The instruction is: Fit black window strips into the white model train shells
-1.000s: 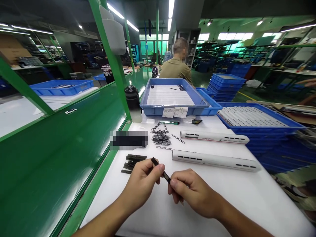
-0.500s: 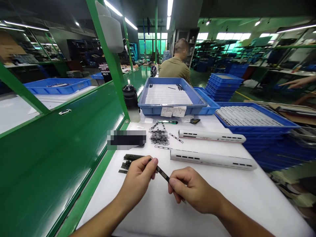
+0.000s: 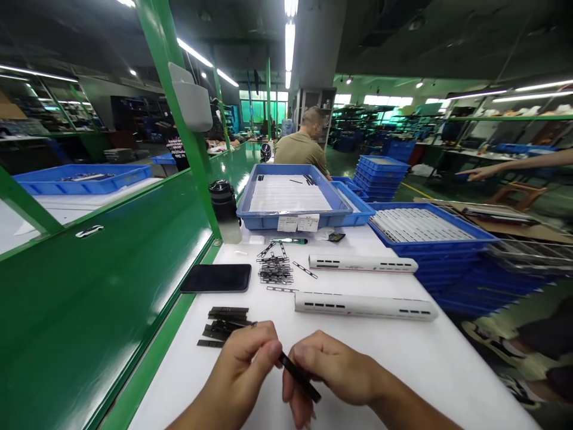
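Observation:
My left hand (image 3: pixel 244 370) pinches the upper end of a narrow black strip (image 3: pixel 301 377) between thumb and forefinger. My right hand (image 3: pixel 333 367) is closed beside it, its fingers around the strip's middle; the lower end sticks out past them. Something pale shows at the right fingertips, too small to name. Left of my hands lies a loose pile of dark strips (image 3: pixel 226 322). Further back are a heap of thin black window-like frames (image 3: pixel 275 270) and two long white train-shaped shells (image 3: pixel 364 306) with dark window slots.
A phone (image 3: pixel 216 278) lies by the green partition (image 3: pixel 102 286). Behind the shells stand a blue tray (image 3: pixel 293 221) of white parts and a black-lidded bottle (image 3: pixel 224 209). Stacked blue crates (image 3: pixel 434 239) are at the right. A co-worker sits ahead; another person's arm reaches in from the right.
The view has tilted and shifted. My hands have come closer together, and the strip has turned from its slotted face to a dark, plain side. The phone is no longer blurred.

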`<state>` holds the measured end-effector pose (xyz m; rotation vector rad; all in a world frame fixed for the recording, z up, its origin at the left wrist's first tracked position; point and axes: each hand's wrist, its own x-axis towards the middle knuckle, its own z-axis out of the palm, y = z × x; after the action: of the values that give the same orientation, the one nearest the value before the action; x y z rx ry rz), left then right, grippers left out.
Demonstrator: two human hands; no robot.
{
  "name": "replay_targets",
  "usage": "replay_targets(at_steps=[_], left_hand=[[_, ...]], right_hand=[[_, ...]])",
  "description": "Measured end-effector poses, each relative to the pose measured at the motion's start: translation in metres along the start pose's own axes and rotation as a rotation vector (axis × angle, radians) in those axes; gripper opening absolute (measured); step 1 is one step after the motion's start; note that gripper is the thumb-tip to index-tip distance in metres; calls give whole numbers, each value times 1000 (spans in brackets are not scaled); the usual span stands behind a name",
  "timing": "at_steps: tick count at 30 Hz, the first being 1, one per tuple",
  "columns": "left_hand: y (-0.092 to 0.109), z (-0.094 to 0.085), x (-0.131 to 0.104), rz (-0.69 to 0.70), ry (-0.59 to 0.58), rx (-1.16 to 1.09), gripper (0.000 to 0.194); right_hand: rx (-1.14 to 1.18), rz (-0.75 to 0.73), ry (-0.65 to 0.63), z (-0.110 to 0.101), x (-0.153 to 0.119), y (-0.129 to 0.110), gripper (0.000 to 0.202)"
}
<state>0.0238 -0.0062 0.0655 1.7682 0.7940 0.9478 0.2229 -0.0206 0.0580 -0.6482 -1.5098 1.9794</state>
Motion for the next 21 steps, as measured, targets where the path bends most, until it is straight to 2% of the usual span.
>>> replay_targets(at_steps=[3,7,10,13,16,21], left_hand=[[1,4,0,14,-25,45,45],[3,3,3,-87,-18,100,46],[3,1,5,-178,-12,146,48],[3,-1,5,-214,-17,179,50],[2,-2,7,-233,-23,201,50],[2,-4,10,-232,-41,197,49]], right_hand=[[64,-18,-19,-3,1,5,53],[52,-31,95,-7,2,5,45],[-40,-11,202,-8,2,1,38],[-184,2,296,-7,0,-4,25],[-272,13,337,-6,-1,-7,16],[-359,29,382,-7,-1,-7,15]])
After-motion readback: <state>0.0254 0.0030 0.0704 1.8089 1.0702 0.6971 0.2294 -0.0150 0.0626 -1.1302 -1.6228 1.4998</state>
